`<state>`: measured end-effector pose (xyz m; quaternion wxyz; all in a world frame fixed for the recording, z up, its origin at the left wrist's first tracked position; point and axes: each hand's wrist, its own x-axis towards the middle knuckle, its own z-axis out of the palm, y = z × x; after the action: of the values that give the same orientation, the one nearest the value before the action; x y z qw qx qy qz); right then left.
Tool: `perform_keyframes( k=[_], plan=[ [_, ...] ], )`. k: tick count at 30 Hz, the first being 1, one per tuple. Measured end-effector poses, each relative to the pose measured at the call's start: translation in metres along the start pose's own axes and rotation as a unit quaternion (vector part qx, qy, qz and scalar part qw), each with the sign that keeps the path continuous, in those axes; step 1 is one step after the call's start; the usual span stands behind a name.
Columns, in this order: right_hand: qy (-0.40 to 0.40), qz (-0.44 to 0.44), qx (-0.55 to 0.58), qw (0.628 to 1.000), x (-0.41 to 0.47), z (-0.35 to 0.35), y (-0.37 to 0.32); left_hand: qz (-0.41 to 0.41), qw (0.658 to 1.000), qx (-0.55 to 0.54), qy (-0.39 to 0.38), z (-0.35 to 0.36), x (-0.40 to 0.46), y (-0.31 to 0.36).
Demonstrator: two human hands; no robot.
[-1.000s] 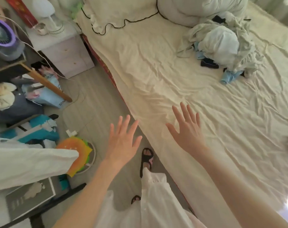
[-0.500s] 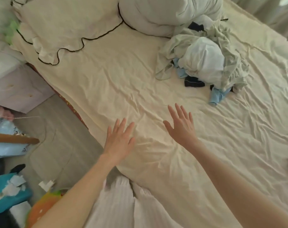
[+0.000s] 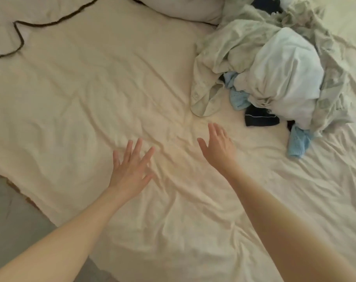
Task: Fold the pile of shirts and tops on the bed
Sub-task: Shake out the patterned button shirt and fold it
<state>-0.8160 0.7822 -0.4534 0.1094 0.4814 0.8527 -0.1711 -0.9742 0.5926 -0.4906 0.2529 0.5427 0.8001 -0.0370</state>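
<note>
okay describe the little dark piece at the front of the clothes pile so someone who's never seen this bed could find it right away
On the cream bed sheet, find the pile of clothes at upper right. At its near edge, just beyond the right hand, a small black garment lies flat on the sheet. A thin white line crosses it, and its neighbours are pale blue, white or greenish.

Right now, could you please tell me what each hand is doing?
Left hand: open, fingers spread, holding nothing.
Right hand: open, fingers straight, holding nothing, short of the clothes pile.
</note>
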Motion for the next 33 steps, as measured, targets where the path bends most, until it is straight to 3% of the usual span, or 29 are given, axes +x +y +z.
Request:
perform_keyframes(
  k=[5,9,13,18,21,23,25,26,27,29,30,31,33],
  plan=[
    [0.057,0.109,0.112,0.986,0.086,0.023,-0.007,0.028,0.998,0.052,0.034,0.048,0.046,-0.041],
    [0.045,0.116,0.129,0.984,0.128,0.047,-0.011,0.041,0.991,0.067,0.108,0.068,0.051,-0.047],
    [0.136,0.06,0.063,0.987,0.132,0.071,-0.006,0.042,0.988,0.073,0.126,0.071,0.054,-0.047],
    [0.235,0.049,0.172,0.956,0.106,0.07,-0.011,0.03,0.996,0.059,0.057,0.064,0.053,-0.045],
    [0.224,0.048,0.217,0.949,0.049,0.073,-0.033,0.017,0.998,0.053,-0.003,0.05,0.054,-0.044],
    [0.206,0.06,0.25,0.944,0.0,0.076,-0.046,-0.011,0.996,-0.008,-0.09,0.031,0.053,-0.038],
    [0.206,0.077,0.273,0.936,-0.039,0.078,-0.052,-0.057,0.986,-0.131,-0.09,0.01,0.048,-0.022],
    [0.214,0.084,0.276,0.933,-0.055,0.077,-0.052,-0.086,0.966,-0.239,-0.056,-0.003,0.044,-0.01],
    [0.223,0.085,0.275,0.931,-0.07,0.074,-0.052,-0.113,0.921,-0.372,-0.034,-0.015,0.039,0.006],
    [0.227,0.066,0.279,0.931,-0.097,0.067,-0.053,-0.143,0.811,-0.563,-0.075,-0.04,0.024,0.047],
    [0.225,0.054,0.285,0.93,-0.113,0.062,-0.052,-0.143,0.782,-0.597,-0.107,-0.051,0.016,0.069],
    [0.226,0.044,0.291,0.929,-0.13,0.055,-0.05,-0.138,0.767,-0.614,-0.122,-0.058,0.009,0.091],
    [0.223,0.026,0.303,0.926,-0.162,0.041,-0.043,-0.124,0.77,-0.619,-0.098,-0.066,-0.001,0.126]
  ],
)
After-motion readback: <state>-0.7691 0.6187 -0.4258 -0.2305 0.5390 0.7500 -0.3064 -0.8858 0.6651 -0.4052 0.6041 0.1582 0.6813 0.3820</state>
